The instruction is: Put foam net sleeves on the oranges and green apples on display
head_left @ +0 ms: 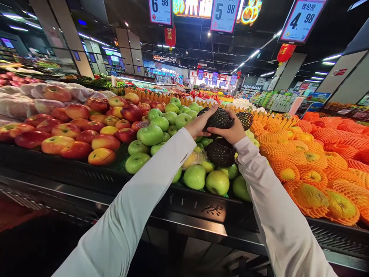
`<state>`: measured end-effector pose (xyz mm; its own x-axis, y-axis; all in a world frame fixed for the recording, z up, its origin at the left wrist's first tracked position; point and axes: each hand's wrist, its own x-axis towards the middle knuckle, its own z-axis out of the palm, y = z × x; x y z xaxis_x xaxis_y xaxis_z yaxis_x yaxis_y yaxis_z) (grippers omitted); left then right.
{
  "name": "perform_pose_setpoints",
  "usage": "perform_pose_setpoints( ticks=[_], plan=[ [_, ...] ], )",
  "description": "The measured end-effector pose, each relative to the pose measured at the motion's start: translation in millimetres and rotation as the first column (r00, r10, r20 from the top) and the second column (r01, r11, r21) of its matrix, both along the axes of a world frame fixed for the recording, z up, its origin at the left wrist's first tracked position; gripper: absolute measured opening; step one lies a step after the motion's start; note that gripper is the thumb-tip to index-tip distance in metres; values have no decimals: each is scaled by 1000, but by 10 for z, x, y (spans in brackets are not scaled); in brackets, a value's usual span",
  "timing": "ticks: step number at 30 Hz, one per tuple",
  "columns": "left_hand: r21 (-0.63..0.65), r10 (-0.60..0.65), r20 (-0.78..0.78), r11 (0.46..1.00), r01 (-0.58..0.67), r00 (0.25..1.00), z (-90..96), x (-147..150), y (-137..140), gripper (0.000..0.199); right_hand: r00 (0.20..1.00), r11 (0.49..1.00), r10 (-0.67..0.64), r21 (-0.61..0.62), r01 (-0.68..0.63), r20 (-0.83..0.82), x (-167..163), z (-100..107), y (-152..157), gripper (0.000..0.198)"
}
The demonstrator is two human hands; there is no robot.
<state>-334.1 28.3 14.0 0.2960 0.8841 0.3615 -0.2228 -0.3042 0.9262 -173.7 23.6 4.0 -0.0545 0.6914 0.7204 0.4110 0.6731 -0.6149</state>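
Observation:
Between my two hands is a round fruit in a black foam net, held above the green apples. My left hand is curved around its left side, and my right hand wraps its right side, with the thumb across the front. The net hides what kind of fruit it is. Just below my hands, a second black-netted fruit rests on the green apples. A third netted fruit shows behind my right hand. Under my left wrist lies some clear plastic wrap.
Red and yellow apples fill the left of the display, with wrapped fruit beyond. Oranges in orange foam nets are piled on the right. A black tray edge runs along the front. Price signs hang overhead.

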Motion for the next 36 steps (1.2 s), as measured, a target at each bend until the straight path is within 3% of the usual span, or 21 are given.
perform_pose_setpoints(
  ticks=[3, 7, 11, 16, 22, 26, 29, 32, 34, 36],
  plan=[
    [-64, 5, -21, 998, -6, 1000, 74, -18, -110, 47, 971, 998, -61, -45, 52, -230, 30, -6, 103, 80],
    [22, 26, -70, 999, -24, 997, 132, -8, -226, 29, 889, 988, 8, -133, -77, -458, 54, 8, 212, 62],
    [94, 32, -102, 995, -23, 994, 152, 27, -240, 25, 889, 955, 135, -184, -235, -438, 31, 27, 118, 60],
    [129, 135, 91, 981, -146, 987, 181, 27, -208, 19, 877, 904, 233, -238, -355, -421, -65, 27, -160, 66],
    [112, 310, 149, 938, -328, 939, 148, -13, -113, 23, 888, 889, 222, -290, -354, -403, -59, 55, -117, 69],
    [179, 369, 165, 901, -396, 915, 139, -42, -101, 27, 909, 947, 151, -206, -246, -389, 80, 62, 88, 57],
    [431, 328, 121, 833, -348, 937, 150, -39, -174, 36, 943, 990, 115, -48, -136, -313, 164, 63, 215, 62],
    [705, 288, -98, 696, -137, 953, 131, -8, -201, 50, 991, 988, 27, 155, -6, -130, 172, 81, 261, 70],
    [799, 296, -239, 601, 14, 925, 94, 16, -153, 56, 994, 971, -23, 236, 47, -102, 153, 92, 257, 67],
    [842, 313, -297, 531, 93, 902, 51, 30, -77, 63, 987, 971, -21, 232, 59, -161, 137, 90, 243, 64]
  ],
)
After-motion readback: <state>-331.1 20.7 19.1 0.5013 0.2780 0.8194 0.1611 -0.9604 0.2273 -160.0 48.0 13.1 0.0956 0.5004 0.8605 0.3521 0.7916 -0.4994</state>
